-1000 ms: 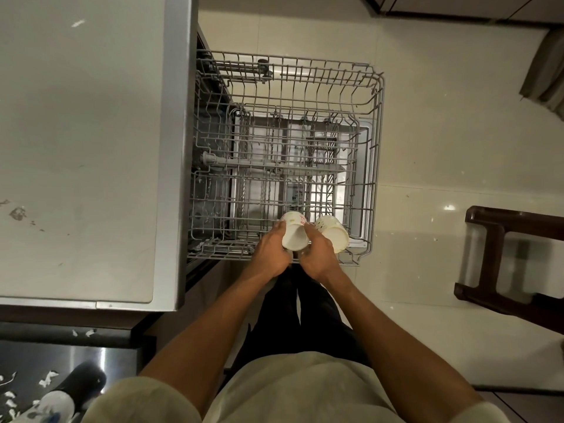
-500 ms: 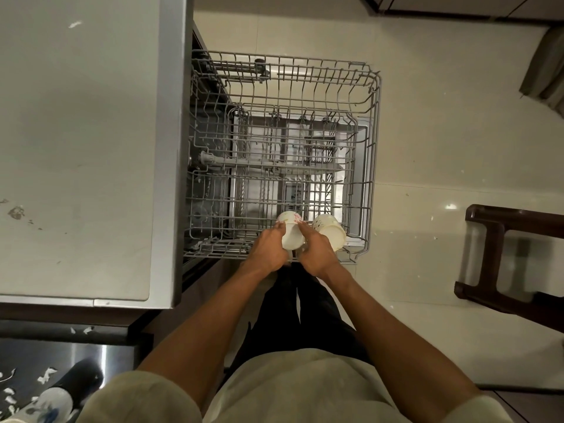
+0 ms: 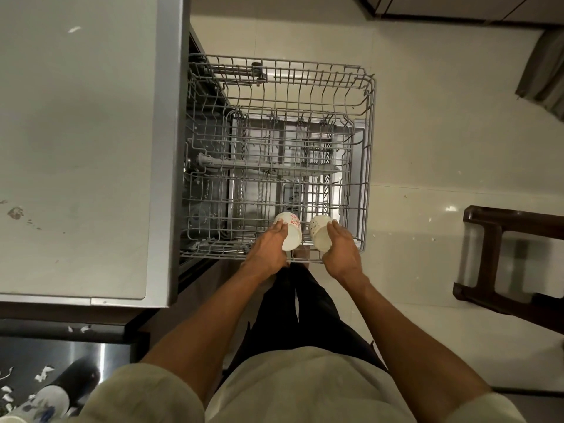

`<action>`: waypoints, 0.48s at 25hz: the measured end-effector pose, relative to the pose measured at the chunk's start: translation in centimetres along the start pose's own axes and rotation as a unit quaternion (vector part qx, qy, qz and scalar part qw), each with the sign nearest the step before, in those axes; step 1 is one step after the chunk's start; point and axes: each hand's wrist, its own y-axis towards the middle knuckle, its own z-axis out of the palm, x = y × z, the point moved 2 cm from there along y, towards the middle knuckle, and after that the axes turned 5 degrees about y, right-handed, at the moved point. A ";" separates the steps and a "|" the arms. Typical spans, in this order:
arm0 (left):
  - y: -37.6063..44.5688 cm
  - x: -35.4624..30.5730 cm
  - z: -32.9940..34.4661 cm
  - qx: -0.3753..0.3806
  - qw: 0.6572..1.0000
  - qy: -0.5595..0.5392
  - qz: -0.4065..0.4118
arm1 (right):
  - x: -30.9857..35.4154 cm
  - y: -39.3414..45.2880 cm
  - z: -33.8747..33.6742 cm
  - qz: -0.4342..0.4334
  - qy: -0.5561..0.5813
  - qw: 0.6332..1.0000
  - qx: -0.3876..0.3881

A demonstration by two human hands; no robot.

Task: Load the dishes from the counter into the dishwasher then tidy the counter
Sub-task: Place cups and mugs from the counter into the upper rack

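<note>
Parting now, hands separate: left hand grasps red-patterned white cup, right hand plain white cup, over grey wire dishwasher rack, placement imminent.

Both arms outstretched, left hand and right hand each curled in grip.

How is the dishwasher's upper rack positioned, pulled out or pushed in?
Pulled out: the wire rack extends past the counter edge over the floor.

Home kitchen: dishwasher rack, counter.
</note>
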 end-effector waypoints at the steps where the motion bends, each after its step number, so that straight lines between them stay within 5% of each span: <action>1: 0.1 -0.1 -0.1 0.001 1.000 0.005 0.001 | 0.0 0.0 0.0 0.000 -0.002 1.000 0.000; 12: -1.5 -0.5 -0.6 -0.008 1.000 0.008 0.011 | 0.1 -0.7 -0.4 -0.022 -0.028 0.999 0.014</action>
